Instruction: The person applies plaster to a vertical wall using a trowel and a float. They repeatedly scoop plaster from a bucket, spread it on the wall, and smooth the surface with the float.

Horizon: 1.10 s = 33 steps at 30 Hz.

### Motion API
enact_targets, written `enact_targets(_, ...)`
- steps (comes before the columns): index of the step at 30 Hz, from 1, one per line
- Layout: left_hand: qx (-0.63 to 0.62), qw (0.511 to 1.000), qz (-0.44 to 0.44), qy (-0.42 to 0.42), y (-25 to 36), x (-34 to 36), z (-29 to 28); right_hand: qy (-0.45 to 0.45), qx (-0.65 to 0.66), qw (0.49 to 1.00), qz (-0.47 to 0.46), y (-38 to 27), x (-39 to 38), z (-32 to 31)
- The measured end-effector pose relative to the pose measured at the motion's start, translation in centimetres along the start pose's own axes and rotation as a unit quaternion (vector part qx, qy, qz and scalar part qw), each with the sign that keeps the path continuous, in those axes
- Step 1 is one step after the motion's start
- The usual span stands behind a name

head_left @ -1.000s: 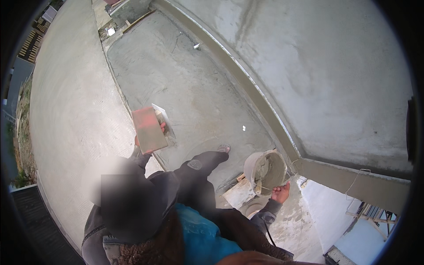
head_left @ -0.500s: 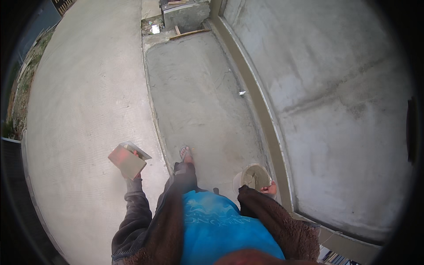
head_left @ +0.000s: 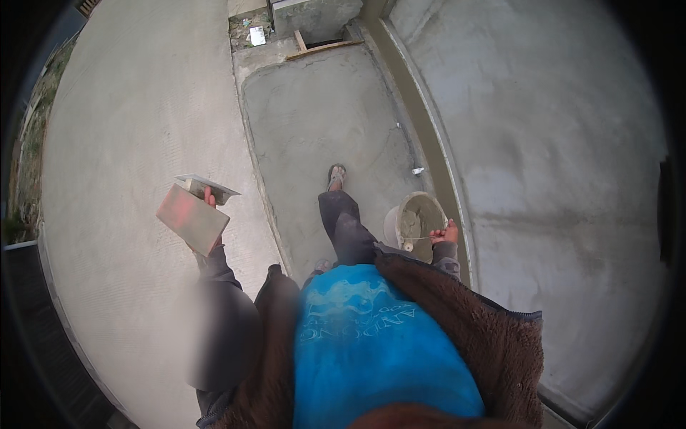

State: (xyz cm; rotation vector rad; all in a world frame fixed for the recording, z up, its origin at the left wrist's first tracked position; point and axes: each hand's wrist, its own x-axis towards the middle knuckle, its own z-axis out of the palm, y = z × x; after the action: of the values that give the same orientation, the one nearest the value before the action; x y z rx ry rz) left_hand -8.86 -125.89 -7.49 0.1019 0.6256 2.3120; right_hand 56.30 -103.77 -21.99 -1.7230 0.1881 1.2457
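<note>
Okay, so the big change in the last second is the bucket [head_left: 391, 225]. A second ago it was back by the corner of the low ledge [head_left: 420, 114], with the right hand [head_left: 448, 234] reaching by its rim. Now it's farther along the darker concrete strip [head_left: 300, 129], near the little white scrap [head_left: 418, 171], so I'd say the bucket and the tools are moving together. One sandalled foot [head_left: 336, 175] is out front on the strip too, which looks like walking.

Right hand is curled closed around the thin wire handle [head_left: 423, 237] at the bucket's side. Bucket sits just off the person's right, between the front leg and the ledge. Looks lifted to me, but I can't really tell if its base touches the floor.

As for looks: pale outside, tilted so you see in, grey mix [head_left: 418, 214] coating the inside, plus a small pale round knob [head_left: 407, 245] near the rim that could be a tool's end.

Left hand [head_left: 209, 196] has its fingers wrapped round a flat board [head_left: 191, 218] and a thin metal trowel [head_left: 224, 193] together, out over the lighter slab [head_left: 128, 143]. Board's greyish with a faded red patch; its grip is mostly hidden.
</note>
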Motion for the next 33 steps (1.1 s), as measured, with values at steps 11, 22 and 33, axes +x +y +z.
enact_targets(11,0.597,0.790,0.139,0.013,3.0,21.7,-5.2,-0.068,-0.010,0.997,-0.029,4.4,3.0,34.0)
enact_targets(22,0.635,0.759,0.139,-0.030,2.1,62.5,0.5,-0.046,0.053,0.997,-0.006,3.2,2.7,67.3)
enact_targets(33,0.174,0.950,-0.245,-0.083,-15.4,96.2,36.1,0.034,0.120,0.990,0.071,2.1,7.4,86.5)
